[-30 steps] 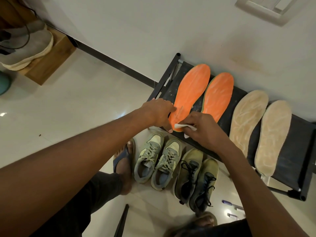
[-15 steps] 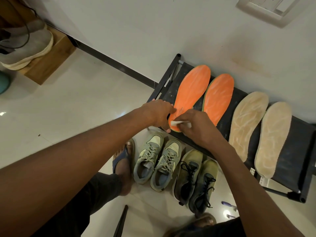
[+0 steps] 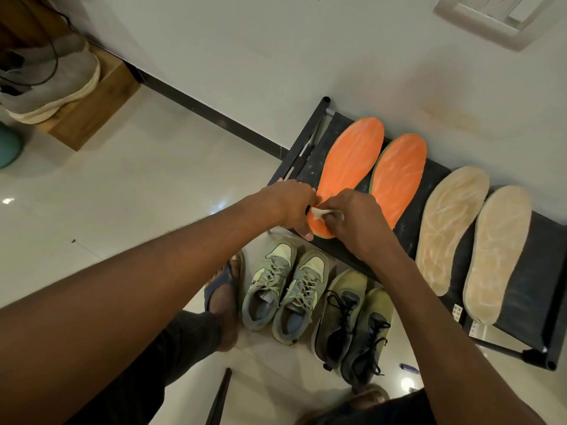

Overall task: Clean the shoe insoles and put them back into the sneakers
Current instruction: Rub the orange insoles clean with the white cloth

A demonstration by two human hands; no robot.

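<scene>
Evidently we were mid-wipe on the first orange insole (image 3: 349, 167), which lay flat on the black rack (image 3: 521, 271) against the wall, its heel end toward us. Our left hand (image 3: 291, 205) pressed down at the heel's edge to pin it, though we could not tell how its fingers lay. Our right hand (image 3: 357, 220) pinched a small white wipe (image 3: 322, 213) against the heel. The second orange insole (image 3: 399, 173) lay just beside the first, and two beige insoles (image 3: 472, 240) lay further right on the same rack. On the floor below stood a grey pair of sneakers (image 3: 285, 286) and an olive pair (image 3: 352, 320), side by side, both without insoles as far as we could see.

We judged the insoles to be light, thin and floppy, likely to slide or buckle under a rubbing stroke, so holding one end down seemed sensible. For lifting, the heel, being the stiffer part, looked the best place to hold; for refitting, we expected the toe to need feeding in first, with care not to fold it.
</scene>
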